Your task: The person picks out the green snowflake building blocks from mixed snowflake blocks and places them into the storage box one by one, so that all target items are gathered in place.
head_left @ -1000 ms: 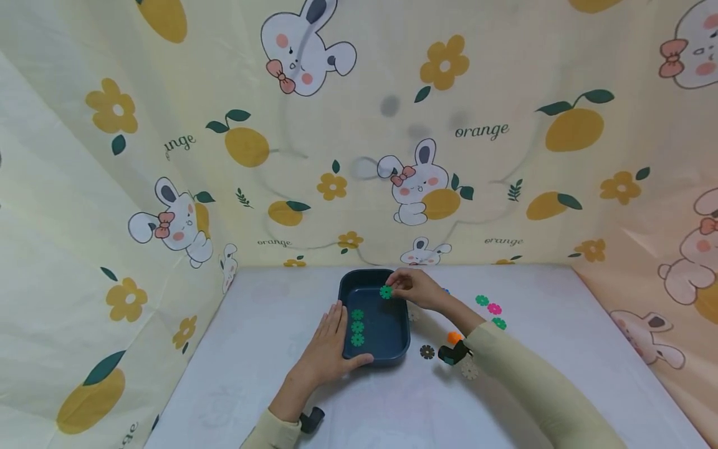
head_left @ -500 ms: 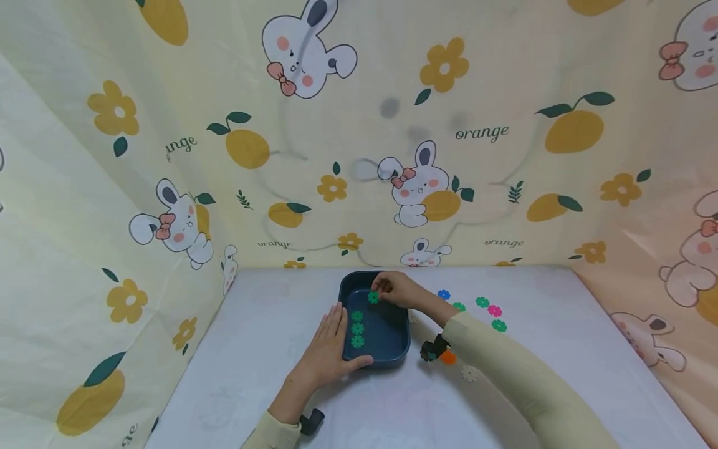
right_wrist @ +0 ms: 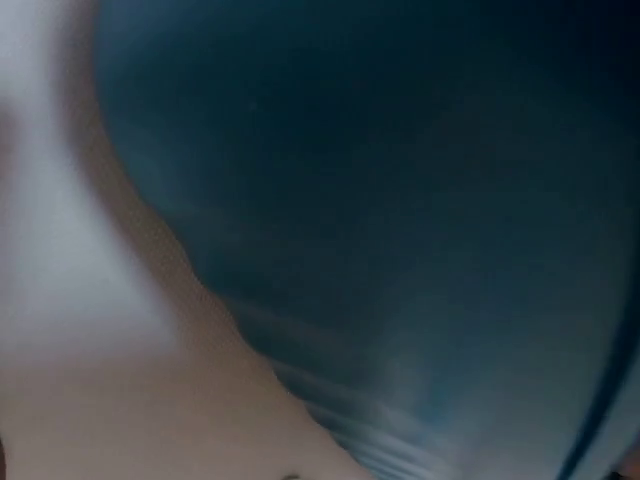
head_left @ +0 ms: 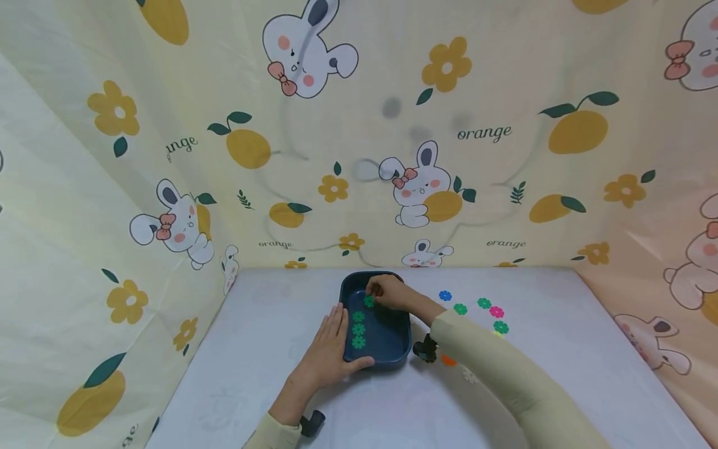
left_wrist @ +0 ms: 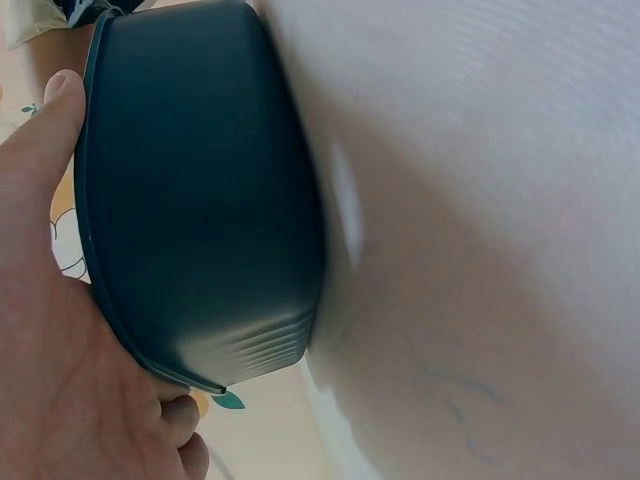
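Observation:
A dark blue rectangular tray [head_left: 387,354] stands on the white table. Three green flower-shaped pieces, including the middle one [head_left: 358,328], lie in a column along its left side. With fingers straight against the left wall and thumb over the near rim, my left hand [head_left: 327,354] rests on the tray. My right hand [head_left: 389,292] reaches in over the right side and pinches another green flower-shaped piece [head_left: 369,301] just beyond the column. In the left wrist view, the tray wall [left_wrist: 200,190] sits beside the hand. The tray's outer wall [right_wrist: 400,230] fills most of the right wrist view.
Right of the tray lie loose flower-shaped pieces: a blue one [head_left: 445,295], a pink one [head_left: 496,312], several green ones such as this green piece [head_left: 501,327], and an orange one [head_left: 449,360]. The right sleeve [head_left: 499,380] partly covers others. A printed curtain [head_left: 359,212] stands behind.
My right hand has moved left and slightly nearer inside the tray, carrying the green flower-shaped piece toward the column. The left hand and tray have stayed put.

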Motion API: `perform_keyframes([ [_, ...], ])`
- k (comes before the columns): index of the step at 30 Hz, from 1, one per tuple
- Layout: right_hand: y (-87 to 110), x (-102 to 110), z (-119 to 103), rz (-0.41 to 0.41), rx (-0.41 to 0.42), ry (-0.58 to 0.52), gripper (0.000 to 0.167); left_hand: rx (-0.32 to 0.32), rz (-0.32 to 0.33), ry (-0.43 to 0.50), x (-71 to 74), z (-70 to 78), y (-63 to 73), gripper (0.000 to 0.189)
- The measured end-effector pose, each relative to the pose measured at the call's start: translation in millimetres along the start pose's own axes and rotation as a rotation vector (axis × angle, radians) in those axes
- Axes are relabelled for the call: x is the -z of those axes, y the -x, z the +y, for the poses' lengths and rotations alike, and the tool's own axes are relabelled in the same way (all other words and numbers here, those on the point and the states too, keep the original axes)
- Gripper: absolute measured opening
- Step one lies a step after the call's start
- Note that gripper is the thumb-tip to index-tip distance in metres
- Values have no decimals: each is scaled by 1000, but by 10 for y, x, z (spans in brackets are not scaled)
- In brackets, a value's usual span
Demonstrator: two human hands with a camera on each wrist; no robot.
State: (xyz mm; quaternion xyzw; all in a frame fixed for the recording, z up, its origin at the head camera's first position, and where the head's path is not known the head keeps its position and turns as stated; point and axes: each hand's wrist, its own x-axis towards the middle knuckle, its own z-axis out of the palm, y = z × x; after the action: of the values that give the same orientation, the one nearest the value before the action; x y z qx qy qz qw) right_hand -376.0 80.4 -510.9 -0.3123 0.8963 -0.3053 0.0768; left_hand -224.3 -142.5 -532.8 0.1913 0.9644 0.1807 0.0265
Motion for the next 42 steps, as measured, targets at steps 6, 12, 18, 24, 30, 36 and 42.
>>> perform_keyframes([
  [6, -14, -51, -27, -3, -63, 16, 13, -3, -6, 19, -17, 11, 12, 125],
  [12, -60, -32, -9, -12, -84, 6, 14, -7, 6, 20, -6, 14, 13, 124],
  [18, -101, -26, 31, -37, -118, -31, 16, -11, 10, 45, -1, 21, 22, 125],
  [24, -140, 3, 30, -80, -148, -65, 15, -16, 21, 23, -35, -6, 12, 127],
  [30, -168, 32, 2, -123, -158, -66, 16, -32, 29, 54, -31, -10, 14, 128],
  [36, -198, 23, 12, -143, -135, -61, 16, -34, 22, 58, -38, -14, 16, 127],
  [42, -267, 24, 55, -155, -124, -118, 18, -20, 4, 28, -6, -17, 13, 127],
])
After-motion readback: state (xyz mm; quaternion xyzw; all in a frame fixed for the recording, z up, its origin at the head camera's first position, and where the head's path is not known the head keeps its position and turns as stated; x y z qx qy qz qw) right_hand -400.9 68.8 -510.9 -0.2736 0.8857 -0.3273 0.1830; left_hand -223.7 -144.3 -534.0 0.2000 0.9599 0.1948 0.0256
